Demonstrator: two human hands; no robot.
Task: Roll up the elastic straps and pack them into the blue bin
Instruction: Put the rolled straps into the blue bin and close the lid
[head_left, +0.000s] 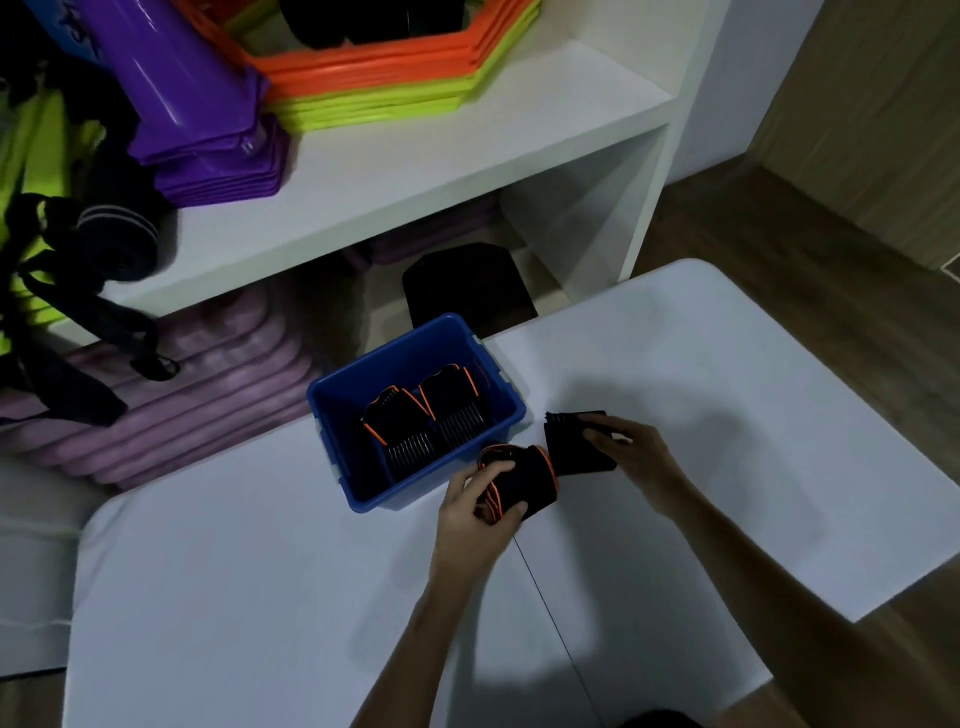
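Note:
A blue bin (498, 387) stands on the white table (727, 415) near its far edge. Inside it lie two rolled black straps with orange edging (421, 410). My left hand (475, 519) grips a rolled black strap with orange trim (532, 480) just right of the bin's near corner. The strap's free black end (574, 449) stretches to the right, and my right hand (631, 457) holds it with the fingers laid over its top edge.
A white shelf unit (415, 171) rises behind the table with purple cones, orange and lime hexagon rings and dark straps on it. Purple mats and a black object lie under it. Wooden floor shows at the right.

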